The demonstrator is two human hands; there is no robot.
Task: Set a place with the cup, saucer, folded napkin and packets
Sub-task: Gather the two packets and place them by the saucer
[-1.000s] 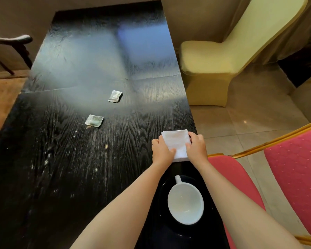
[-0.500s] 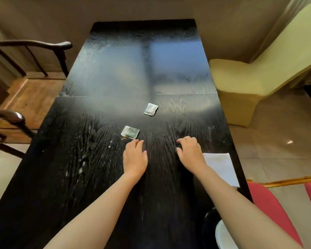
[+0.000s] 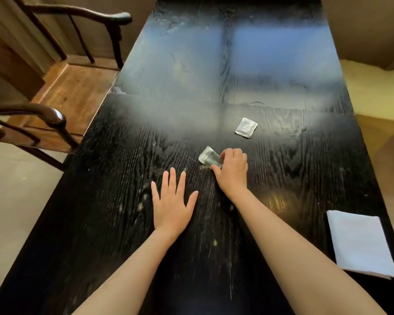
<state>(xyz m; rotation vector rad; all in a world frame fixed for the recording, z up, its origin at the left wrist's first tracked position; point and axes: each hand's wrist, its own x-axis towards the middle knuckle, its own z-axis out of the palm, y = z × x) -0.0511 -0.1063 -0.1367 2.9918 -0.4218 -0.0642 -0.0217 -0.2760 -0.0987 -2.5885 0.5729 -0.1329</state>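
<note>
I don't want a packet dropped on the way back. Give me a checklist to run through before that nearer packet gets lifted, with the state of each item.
1. Right hand on the nearer packet: ok, fingers and thumb pinch its right end.
2. Packet clear of the table: cannot tell, its left end looks raised.
3. Left hand free: ok, open and flat, holding nothing.
4. Second packet reachable: ok, lying apart, further back.
5. Folded napkin placed: ok, flat by the table's right edge.
6. Cup and saucer in position: cannot tell, out of view.

Black table (image 3: 282, 64) bears napkin (image 3: 359, 242), packets (image 3: 246, 127) (two).
</note>
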